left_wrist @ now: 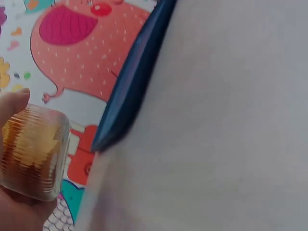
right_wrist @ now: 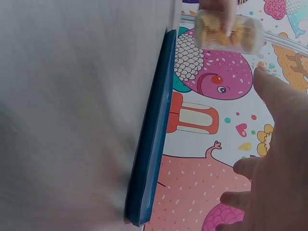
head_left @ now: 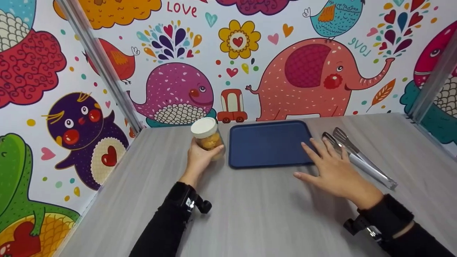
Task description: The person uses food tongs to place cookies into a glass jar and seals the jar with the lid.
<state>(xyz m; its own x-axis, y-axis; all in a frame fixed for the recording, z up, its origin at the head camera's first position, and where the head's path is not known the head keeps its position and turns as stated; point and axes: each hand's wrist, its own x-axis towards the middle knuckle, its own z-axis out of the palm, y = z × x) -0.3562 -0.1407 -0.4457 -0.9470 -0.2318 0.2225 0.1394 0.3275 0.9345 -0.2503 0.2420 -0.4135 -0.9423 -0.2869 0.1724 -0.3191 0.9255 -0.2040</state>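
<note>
My left hand grips a clear jar with a white lid and golden snacks inside, just left of a dark blue tray. The jar fills the left wrist view's lower left, with the tray edge beside it. My right hand hovers flat with straight, spread fingers over the tray's near right corner, holding nothing. In the right wrist view the tray runs down the middle, the jar shows at the top and my fingers at the right.
Metal tongs lie on the grey table right of the tray, close to my right hand. Colourful cartoon walls enclose the table at the back and both sides, with metal posts in the corners.
</note>
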